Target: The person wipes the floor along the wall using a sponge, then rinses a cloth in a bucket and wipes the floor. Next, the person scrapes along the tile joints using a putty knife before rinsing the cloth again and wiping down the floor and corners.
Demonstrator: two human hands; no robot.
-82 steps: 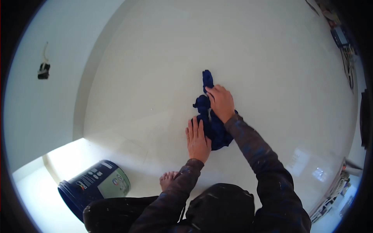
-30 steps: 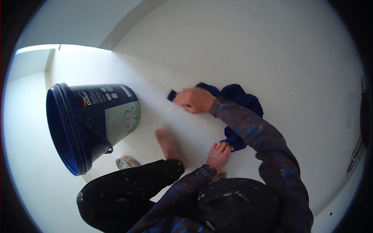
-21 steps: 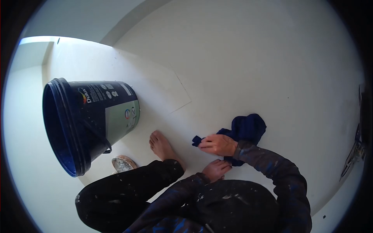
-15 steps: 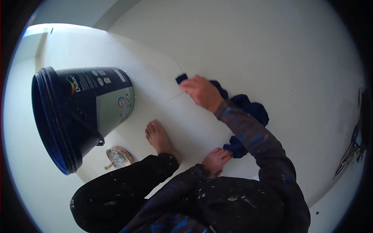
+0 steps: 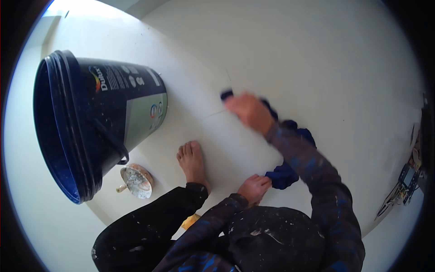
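Observation:
A dark blue cloth [image 5: 284, 176] lies bunched on the pale floor, partly hidden under my right forearm. My left hand [image 5: 254, 189] is closed on its near end, beside my knee. Farther out, my right hand [image 5: 250, 111] is blurred by motion, its fingers closed round the other end of the cloth. A short dark tip of the cloth sticks out past those fingers.
A big dark blue paint bucket [image 5: 108, 104] lies on its side at the left. Near its handle is a stained bowl-like dish [image 5: 137, 181]. My bare foot [image 5: 191, 162] is between bucket and cloth. Tools and wires [image 5: 404, 181] lie at the right edge.
The view has swung toward the bucket. Both hands, once flat or loose on the cloth, now grip its ends. My right hand came near my left, then moved away again with its end.

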